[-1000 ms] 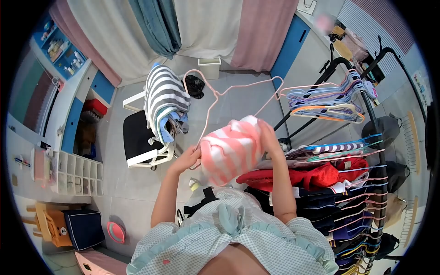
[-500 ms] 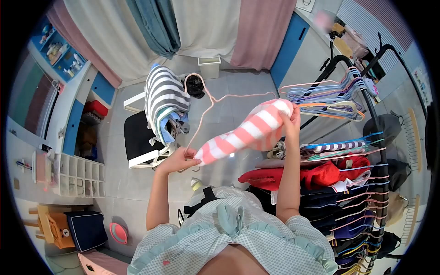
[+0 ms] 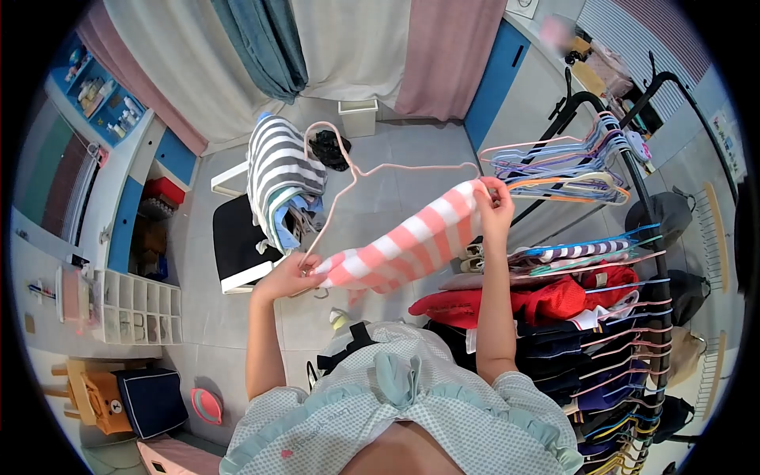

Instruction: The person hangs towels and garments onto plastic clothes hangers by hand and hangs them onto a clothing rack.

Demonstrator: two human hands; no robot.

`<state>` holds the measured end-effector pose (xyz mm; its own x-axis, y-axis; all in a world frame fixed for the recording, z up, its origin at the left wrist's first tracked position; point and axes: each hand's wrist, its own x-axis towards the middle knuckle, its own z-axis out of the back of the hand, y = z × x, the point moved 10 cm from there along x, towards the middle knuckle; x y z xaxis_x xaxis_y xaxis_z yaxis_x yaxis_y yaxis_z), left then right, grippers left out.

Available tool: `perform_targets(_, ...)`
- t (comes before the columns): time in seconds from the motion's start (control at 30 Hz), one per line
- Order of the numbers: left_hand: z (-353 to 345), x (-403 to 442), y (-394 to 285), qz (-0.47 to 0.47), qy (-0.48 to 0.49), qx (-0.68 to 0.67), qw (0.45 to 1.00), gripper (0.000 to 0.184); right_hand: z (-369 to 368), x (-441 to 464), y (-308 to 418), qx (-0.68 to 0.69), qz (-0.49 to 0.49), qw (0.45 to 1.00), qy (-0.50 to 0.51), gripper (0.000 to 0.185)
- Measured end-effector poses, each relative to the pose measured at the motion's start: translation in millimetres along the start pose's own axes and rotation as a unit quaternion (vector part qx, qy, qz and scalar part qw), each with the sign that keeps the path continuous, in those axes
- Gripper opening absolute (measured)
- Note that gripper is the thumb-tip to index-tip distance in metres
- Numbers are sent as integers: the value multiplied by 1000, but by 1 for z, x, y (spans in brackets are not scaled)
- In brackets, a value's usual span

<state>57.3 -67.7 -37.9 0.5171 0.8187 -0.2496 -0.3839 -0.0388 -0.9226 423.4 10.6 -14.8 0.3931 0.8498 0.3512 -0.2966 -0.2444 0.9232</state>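
A pink-and-white striped cloth [image 3: 408, 244] is stretched slantwise between my two hands, its lower edge hanging loose; I cannot tell what kind of garment it is. My left hand [image 3: 283, 279] is closed on the cloth's lower left end and also on the end of a pale pink clothes hanger [image 3: 355, 172]. The hanger stands up behind the cloth, hook at the top, and its far arm reaches toward my right hand [image 3: 496, 214]. That hand pinches the cloth's upper right corner between thumb and fingers.
On my right stands a black clothes rack [image 3: 663, 317] with many hung garments and a bunch of bare hangers [image 3: 566, 170]. Ahead to the left, striped clothes [image 3: 285, 170] lie over a black-and-white chair [image 3: 237, 237]. A white bin [image 3: 359, 119] stands by the curtains.
The cloth has gone from a bunched roll to a flatter, stretched strip with its edge hanging down. My hands and the hanger have shifted slightly left.
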Motion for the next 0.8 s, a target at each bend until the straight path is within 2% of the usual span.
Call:
perform_targets(0.03, 0, -3, -4, 9, 2, 5, 1000, 15, 2, 0, 5, -66, 10, 998, -15, 27)
perform_targets(0.13, -1, -12, -17, 33, 17, 20, 999, 17, -4, -7, 60, -168, 193, 966, -35, 34)
perform_targets(0.27, -5, -15, -29, 34, 45, 46, 997, 15, -40, -19, 132, -243, 301, 920, 69, 39)
perform_targets(0.3, -6, -14, -31, 29, 48, 54, 997, 14, -51, -21, 140, -215, 324, 914, 119, 38)
perform_targets(0.4, -5, -10, -24, 22, 59, 32, 998, 15, -81, -20, 109, -125, 147, 929, 316, 34)
perform_targets(0.43, 0, -8, -16, 14, 39, 40, 998, 16, -88, -21, 107, -166, 152, 910, 350, 27)
perform_targets(0.53, 13, -3, 5, 2, -18, 42, 999, 17, -94, -27, 96, -123, 76, 906, 398, 19)
perform_targets(0.6, 21, 2, 10, 8, -49, 14, 999, 17, -92, -29, 98, -70, 59, 911, 403, 15)
perform_targets(0.63, 30, 6, 9, -41, -72, 13, 997, 12, -91, -30, 99, -43, 50, 912, 405, 14)
perform_targets(0.67, 46, 11, 28, -48, -136, -58, 988, 13, -90, -29, 100, -29, 57, 917, 394, 14)
perform_targets(0.73, 50, 12, 27, -16, -151, -182, 972, 26, -86, -26, 100, -1, 69, 925, 373, 13)
perform_targets(0.8, 51, 15, 19, -71, -168, -255, 950, 38, -81, -22, 103, -7, 99, 929, 356, 14)
